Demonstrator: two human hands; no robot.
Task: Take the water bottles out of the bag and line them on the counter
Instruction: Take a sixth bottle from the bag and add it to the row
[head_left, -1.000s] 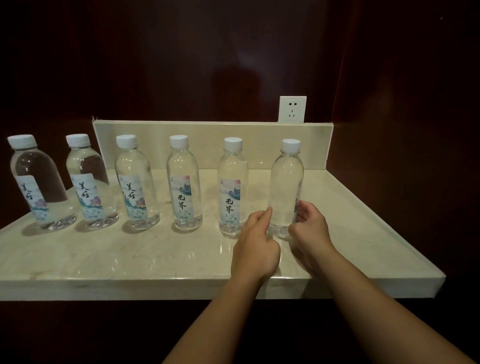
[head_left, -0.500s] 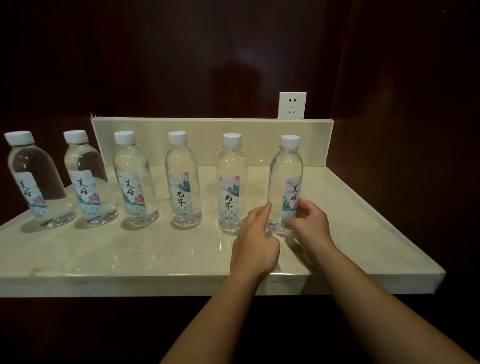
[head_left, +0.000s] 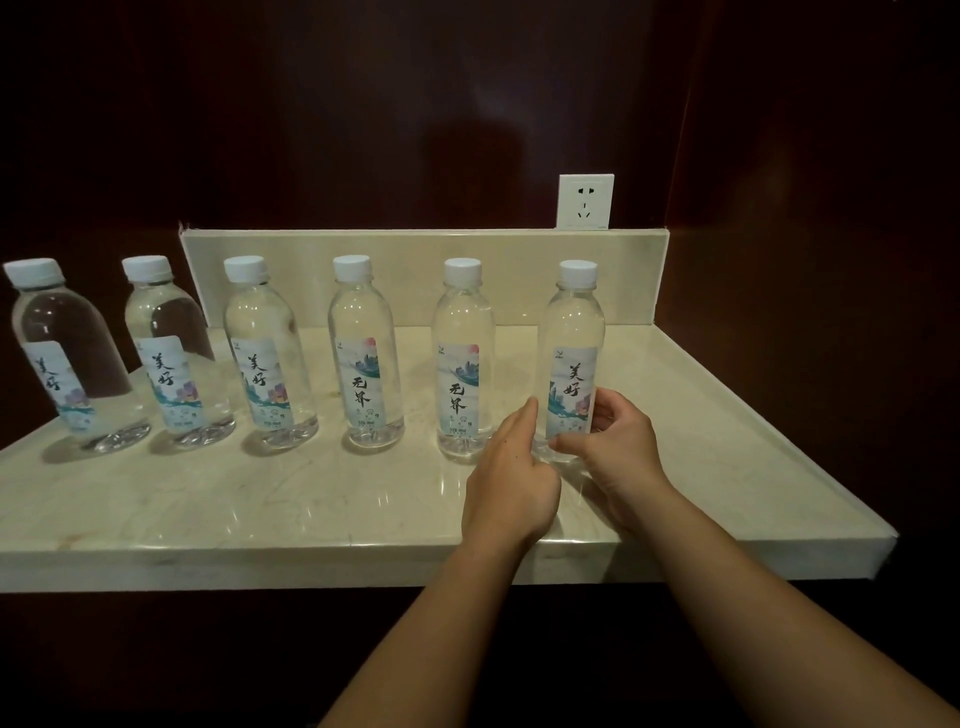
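Turned since a second ago, the rightmost bottle (head_left: 571, 332) now shows its printed label square to the near side, where at first only bare plastic faced out and half a second ago the label was partway round. It stands upright on the counter (head_left: 260, 509), at the right end of the row and just beside its neighbour without touching it. The right hand (head_left: 618, 447) holds it low down, fingers curled round the far right side and thumb across the near base. The left hand (head_left: 511, 478) lays a straight forefinger against the bottle's lower left with the other fingers folded; its thumb is hidden, so I cannot tell whether it pinches or only steadies. To the left the five other bottles (head_left: 366, 358) stand evenly spaced with caps on and labels forward. Behind them runs the pale backsplash (head_left: 415, 275), with a wall socket (head_left: 586, 201) above its right end. No bag is in view. With six bottles lined up and the last one faced to match, the task looks all but done; letting go seems to be what remains.
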